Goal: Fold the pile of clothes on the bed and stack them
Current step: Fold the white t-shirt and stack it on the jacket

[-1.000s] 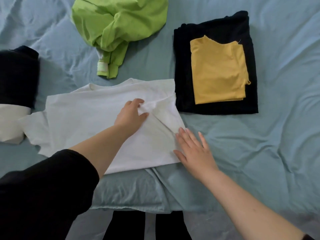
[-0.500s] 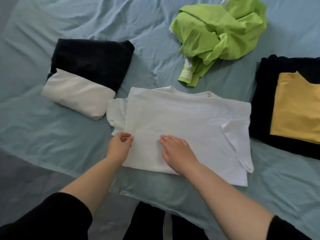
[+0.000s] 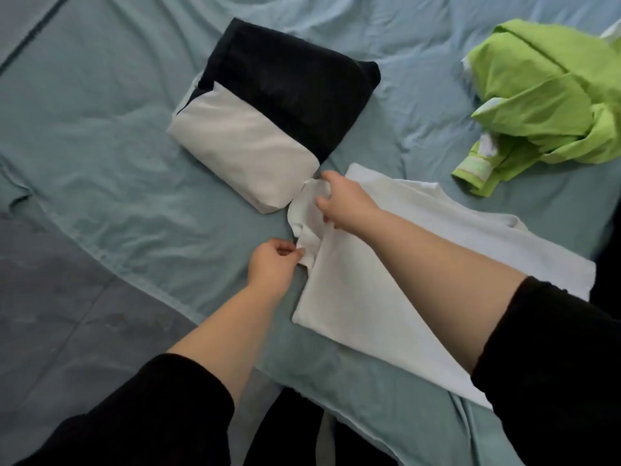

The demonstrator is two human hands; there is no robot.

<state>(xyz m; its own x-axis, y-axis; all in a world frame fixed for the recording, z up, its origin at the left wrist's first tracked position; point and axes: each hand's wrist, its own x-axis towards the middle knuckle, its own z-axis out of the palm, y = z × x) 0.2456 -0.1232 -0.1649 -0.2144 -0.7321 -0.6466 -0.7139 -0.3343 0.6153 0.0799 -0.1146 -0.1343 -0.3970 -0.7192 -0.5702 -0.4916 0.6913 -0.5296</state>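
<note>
A white T-shirt (image 3: 376,297) lies flat on the blue bed sheet (image 3: 117,183), partly folded. Its left sleeve (image 3: 307,220) is bunched up at the shirt's left edge. My left hand (image 3: 272,264) pinches the lower end of that sleeve. My right hand (image 3: 342,200) grips the sleeve's upper end. A folded black-and-white garment (image 3: 268,112) sits just beyond the sleeve. A crumpled green garment (image 3: 544,102) lies unfolded at the far right.
The bed's near edge runs diagonally at the lower left, with dark grey floor (image 3: 50,314) beyond it. My black-sleeved right forearm crosses the white shirt's right half. A dark edge shows at the far right border.
The view has swung left, so the black and yellow stack has left the frame. Both hands moved from the shirt's near edge to its left sleeve and took hold of it.
</note>
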